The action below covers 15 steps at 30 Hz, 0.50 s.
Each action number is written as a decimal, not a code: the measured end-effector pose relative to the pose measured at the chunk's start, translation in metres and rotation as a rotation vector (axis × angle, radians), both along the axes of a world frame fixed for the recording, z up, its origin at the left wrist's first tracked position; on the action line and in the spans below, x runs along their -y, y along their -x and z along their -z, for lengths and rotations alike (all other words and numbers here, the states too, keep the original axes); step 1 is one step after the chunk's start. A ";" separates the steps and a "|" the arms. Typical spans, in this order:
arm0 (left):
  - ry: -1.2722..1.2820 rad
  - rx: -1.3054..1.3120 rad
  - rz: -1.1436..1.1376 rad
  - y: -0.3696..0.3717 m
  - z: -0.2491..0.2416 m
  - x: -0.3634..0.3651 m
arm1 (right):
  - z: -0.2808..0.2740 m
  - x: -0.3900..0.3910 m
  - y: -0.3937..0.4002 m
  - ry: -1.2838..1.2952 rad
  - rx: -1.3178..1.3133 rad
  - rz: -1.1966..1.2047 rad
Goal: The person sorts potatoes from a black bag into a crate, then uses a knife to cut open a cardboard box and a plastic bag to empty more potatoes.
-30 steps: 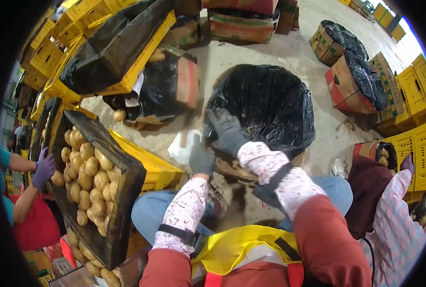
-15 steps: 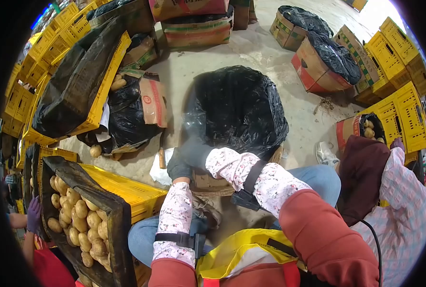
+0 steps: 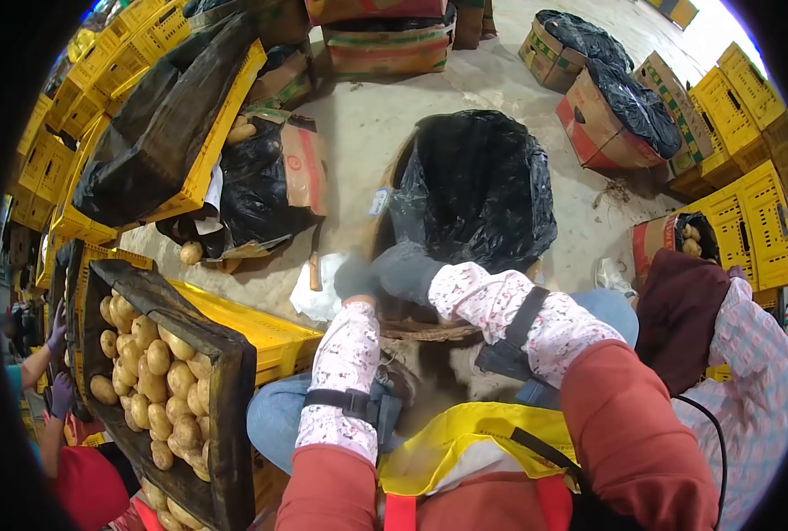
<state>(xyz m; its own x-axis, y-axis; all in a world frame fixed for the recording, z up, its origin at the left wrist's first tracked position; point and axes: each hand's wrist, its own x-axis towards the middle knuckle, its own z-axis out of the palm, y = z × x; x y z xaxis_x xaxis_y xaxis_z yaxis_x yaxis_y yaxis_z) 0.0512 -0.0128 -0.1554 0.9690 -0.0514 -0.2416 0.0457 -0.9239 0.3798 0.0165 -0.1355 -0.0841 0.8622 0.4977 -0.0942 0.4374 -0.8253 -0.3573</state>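
A carton lined with black plastic stands open in front of me, its plastic spread over the rim. My left hand, in a dark glove, is at the near left corner of the carton, blurred by motion. Beside it, almost touching, my right hand is at the near edge of the plastic, also in a dark glove. The fingers of both are too smeared to make out. To my left, potatoes fill a tilted crate with a dark lining.
Another lined carton with potatoes stands at the left, near a knife-like tool on the floor. Yellow crates are stacked on both sides. People sit close by at right and left. More cartons stand behind.
The view has shifted, so most things appear further right. Both my hands remain at the carton's near side, and its left flap with a label now shows. At left, a second purple-gloved hand of the neighbour appears.
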 end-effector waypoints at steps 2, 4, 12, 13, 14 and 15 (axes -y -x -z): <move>0.029 -0.034 0.047 0.001 -0.019 0.007 | -0.005 0.010 0.001 0.008 0.009 0.028; 0.046 -0.079 0.085 -0.009 -0.006 -0.002 | 0.017 0.027 -0.008 -0.127 0.157 0.075; 0.727 -0.007 -0.362 -0.049 0.068 -0.077 | 0.046 0.076 -0.033 -0.152 0.149 0.178; 0.551 0.167 -0.513 -0.049 0.079 -0.075 | 0.046 0.076 -0.036 -0.154 0.138 0.175; 0.545 0.159 -0.518 -0.052 0.087 -0.080 | 0.046 0.077 -0.040 -0.134 0.102 0.161; 0.326 0.073 -0.547 -0.056 0.087 -0.083 | 0.050 0.078 -0.044 -0.115 0.066 0.150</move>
<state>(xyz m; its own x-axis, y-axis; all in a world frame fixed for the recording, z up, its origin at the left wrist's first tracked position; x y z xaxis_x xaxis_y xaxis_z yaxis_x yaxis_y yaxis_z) 0.1071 0.0699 -0.2427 0.8895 0.3952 -0.2294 0.4410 -0.6111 0.6573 0.0605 -0.2135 -0.1340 0.9301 0.3670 0.0151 0.3379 -0.8387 -0.4271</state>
